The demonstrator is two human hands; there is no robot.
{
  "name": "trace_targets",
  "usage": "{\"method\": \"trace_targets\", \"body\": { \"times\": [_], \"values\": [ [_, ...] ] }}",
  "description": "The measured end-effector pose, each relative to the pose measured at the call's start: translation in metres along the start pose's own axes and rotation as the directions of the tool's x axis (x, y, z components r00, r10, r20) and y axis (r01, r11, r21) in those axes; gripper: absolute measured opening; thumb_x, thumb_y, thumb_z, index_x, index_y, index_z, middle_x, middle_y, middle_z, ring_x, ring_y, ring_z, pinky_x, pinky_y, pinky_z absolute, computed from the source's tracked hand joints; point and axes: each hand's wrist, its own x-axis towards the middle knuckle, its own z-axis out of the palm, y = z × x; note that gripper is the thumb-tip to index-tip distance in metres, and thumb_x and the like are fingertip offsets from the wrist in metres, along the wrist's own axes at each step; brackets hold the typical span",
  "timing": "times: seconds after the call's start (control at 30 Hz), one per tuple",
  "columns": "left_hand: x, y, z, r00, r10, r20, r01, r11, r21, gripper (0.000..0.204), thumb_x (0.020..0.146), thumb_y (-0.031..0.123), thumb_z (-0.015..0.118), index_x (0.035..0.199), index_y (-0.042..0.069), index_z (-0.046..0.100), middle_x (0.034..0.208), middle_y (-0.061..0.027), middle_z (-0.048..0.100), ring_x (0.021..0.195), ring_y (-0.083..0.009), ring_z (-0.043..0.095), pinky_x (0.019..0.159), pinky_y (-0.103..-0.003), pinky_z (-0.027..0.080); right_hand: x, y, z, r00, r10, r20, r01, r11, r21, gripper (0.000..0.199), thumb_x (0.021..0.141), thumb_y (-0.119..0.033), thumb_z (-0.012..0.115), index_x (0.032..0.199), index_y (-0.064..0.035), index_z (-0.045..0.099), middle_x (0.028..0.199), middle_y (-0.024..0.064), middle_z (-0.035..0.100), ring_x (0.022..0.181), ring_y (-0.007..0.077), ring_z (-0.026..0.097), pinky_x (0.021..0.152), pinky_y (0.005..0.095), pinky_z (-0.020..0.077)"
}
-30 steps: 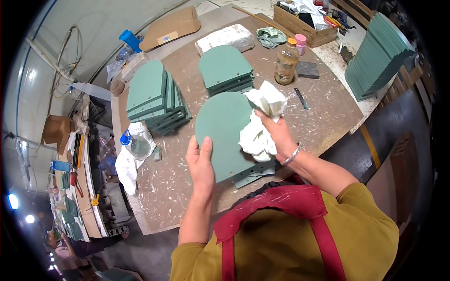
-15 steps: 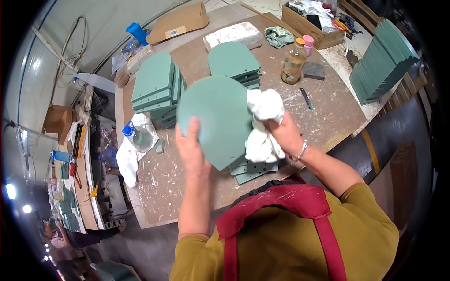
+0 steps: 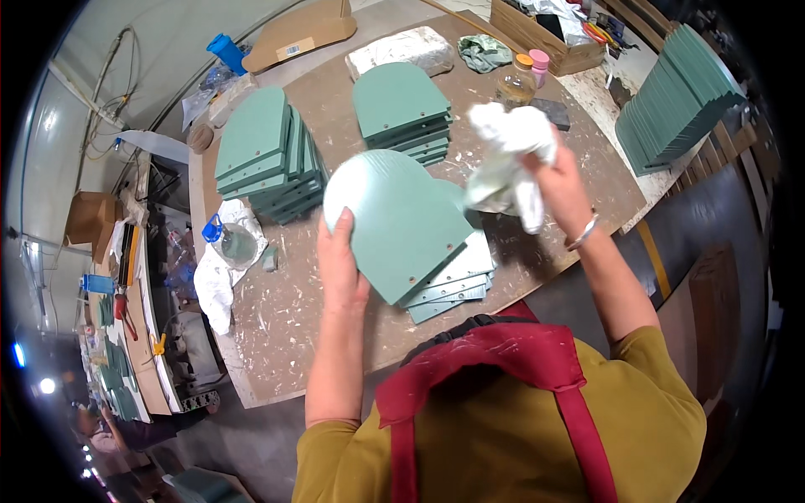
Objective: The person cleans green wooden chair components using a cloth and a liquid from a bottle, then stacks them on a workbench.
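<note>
My left hand [image 3: 339,261] grips the left edge of a green round-topped panel [image 3: 398,218], its thumb on the face. The panel is tilted above the table, with small holes along its straight edge. In my right hand [image 3: 560,180] is a bunched white cloth [image 3: 513,138], blurred by motion and raised to the right of the panel, apart from it. Under the held panel, a stack of similar panels [image 3: 457,285] is partly hidden. Two more stacks of green panels, a left stack [image 3: 254,138] and a far stack [image 3: 398,94], stand behind.
A blue-capped clear bottle [image 3: 236,245] rests on a white rag [image 3: 213,293] at left. Behind the cloth stand an orange-capped jar [image 3: 516,82] and a pink-capped bottle [image 3: 538,65]. Many panels [image 3: 671,105] stand in a row at far right, near a wooden box [image 3: 570,59].
My right hand has lifted the white cloth off the panel, up and to the right. The panel has turned, its straight edge now facing lower right. The whole view has shifted slightly.
</note>
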Motion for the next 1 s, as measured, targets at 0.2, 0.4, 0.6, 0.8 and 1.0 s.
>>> {"method": "trace_targets", "body": {
  "times": [0.2,0.4,0.6,0.8,1.0],
  "values": [
    [-0.014,-0.082,-0.016,0.998,-0.045,-0.048,0.038,0.991,-0.124,0.04,0.094,0.016,0.052,0.132,0.005,0.044,0.119,-0.0068,0.055,0.106,-0.0171,0.055,0.088,-0.031,0.047,-0.028,0.016,0.115,0.774,-0.204,0.599,0.54,0.708,-0.456,0.038,0.071,-0.006,0.062,0.108,-0.0035,0.053,0.103,0.0145,0.052,0.099,0.0348,0.051,0.087,0.0388,0.0432],
    [-0.021,-0.064,-0.016,0.965,-0.251,-0.081,0.249,0.968,-0.034,0.039,0.093,0.009,0.049,0.13,0.0,0.041,0.12,-0.0139,0.054,0.109,-0.0225,0.054,0.091,-0.036,0.046,0.027,0.083,0.073,0.946,0.08,0.315,0.143,0.767,-0.626,0.024,0.082,-0.021,0.062,0.098,-0.0048,0.054,0.096,0.0183,0.059,0.091,0.037,0.057,0.076,0.0437,0.0467],
    [-0.009,-0.073,-0.032,0.963,-0.268,-0.007,0.267,0.962,-0.049,0.041,0.094,0.009,0.048,0.133,0.001,0.037,0.12,-0.0152,0.054,0.109,-0.0248,0.055,0.089,-0.037,0.049,-0.04,0.036,0.088,0.613,-0.093,0.784,0.636,0.647,-0.42,0.024,0.078,-0.009,0.057,0.102,-0.0062,0.057,0.105,0.0143,0.058,0.097,0.0364,0.056,0.082,0.0419,0.0468],
    [-0.016,-0.06,-0.018,0.964,-0.261,-0.041,0.262,0.965,0.01,0.041,0.093,0.011,0.051,0.13,-0.001,0.041,0.119,-0.0153,0.054,0.105,-0.024,0.056,0.087,-0.035,0.049,0.014,0.081,0.009,0.89,0.405,0.21,-0.318,0.88,-0.353,0.025,0.083,-0.004,0.056,0.107,-0.0043,0.062,0.096,0.0103,0.066,0.08,0.0219,0.065,0.069,0.0312,0.0519],
    [-0.001,-0.05,-0.004,0.998,-0.038,0.056,0.017,0.942,0.336,0.046,0.09,0.016,0.057,0.129,-0.003,0.042,0.121,-0.0159,0.052,0.108,-0.0231,0.054,0.092,-0.033,0.044,-0.008,0.066,-0.023,0.78,0.542,0.314,-0.581,0.438,0.686,0.038,0.094,-0.016,0.051,0.127,0.0016,0.044,0.117,0.0135,0.059,0.103,0.0233,0.061,0.089,0.0364,0.0509]
  ]
}}
